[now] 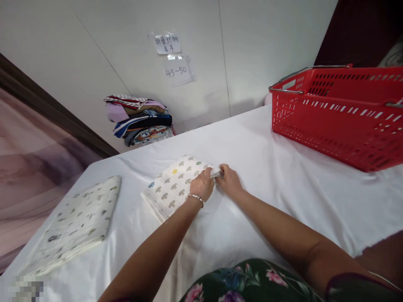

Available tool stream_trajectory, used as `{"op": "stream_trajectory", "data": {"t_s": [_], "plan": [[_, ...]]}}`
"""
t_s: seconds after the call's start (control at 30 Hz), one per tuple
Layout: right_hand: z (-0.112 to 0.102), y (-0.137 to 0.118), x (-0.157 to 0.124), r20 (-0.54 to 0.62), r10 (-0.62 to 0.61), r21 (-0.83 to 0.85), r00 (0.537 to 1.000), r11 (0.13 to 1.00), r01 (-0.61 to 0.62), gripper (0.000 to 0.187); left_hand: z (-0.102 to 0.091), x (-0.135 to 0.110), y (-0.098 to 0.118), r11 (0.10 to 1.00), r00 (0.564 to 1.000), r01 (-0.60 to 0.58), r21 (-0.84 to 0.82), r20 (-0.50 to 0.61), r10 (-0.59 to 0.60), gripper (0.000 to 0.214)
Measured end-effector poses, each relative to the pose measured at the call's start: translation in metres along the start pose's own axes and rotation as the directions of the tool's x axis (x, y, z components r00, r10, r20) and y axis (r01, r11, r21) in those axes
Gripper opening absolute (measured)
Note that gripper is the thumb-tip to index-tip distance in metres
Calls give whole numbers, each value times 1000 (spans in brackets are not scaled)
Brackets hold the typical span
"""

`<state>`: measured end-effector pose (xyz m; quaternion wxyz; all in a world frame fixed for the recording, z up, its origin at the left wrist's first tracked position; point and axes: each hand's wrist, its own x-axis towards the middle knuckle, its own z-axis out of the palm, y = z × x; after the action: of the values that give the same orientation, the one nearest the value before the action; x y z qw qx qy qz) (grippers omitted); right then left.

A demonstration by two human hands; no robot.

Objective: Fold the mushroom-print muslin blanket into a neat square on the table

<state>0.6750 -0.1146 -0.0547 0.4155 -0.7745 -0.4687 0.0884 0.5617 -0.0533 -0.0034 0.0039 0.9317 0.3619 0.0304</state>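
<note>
A small folded white cloth with a printed pattern (pixel 174 184) lies on the white-covered table (pixel 258 167). My left hand (pixel 201 185), with a bracelet on its wrist, rests closed on the cloth's right end. My right hand (pixel 229 180) sits just beside it, fingers pinched on the same edge of the cloth. Both hands meet at that corner, touching each other.
A larger folded patterned cloth (pixel 75 222) lies at the table's left. A pile of folded coloured clothes (pixel 140 119) stands at the back by the wall under two paper notes (pixel 173 58). A red plastic basket (pixel 340 113) stands at the right rear.
</note>
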Motion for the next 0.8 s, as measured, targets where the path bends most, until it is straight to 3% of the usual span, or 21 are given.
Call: {"op": "stream_trajectory", "data": {"t_s": [0.1,0.17,0.4,0.53,0.8], "plan": [[-1,-3,0,49,-54,-23,997,998,55,58,0,1,-2,999,1000,21,-26,3,-21,39],[0,-4,1,63,-36,-48,997,998,39,60,1,1,-3,998,1000,24,-50,-6,-25,40],[0,-3,5,76,-15,-115,997,993,23,42,3,2,-5,999,999,24,-49,-42,-26,35],[-7,-1,3,85,-28,-145,996,989,40,33,1,-1,-5,999,1000,0,-37,4,0,32],[-14,4,-1,79,-72,-146,994,986,83,29,-2,-12,-9,997,995,-61,-43,74,64,48]]}}
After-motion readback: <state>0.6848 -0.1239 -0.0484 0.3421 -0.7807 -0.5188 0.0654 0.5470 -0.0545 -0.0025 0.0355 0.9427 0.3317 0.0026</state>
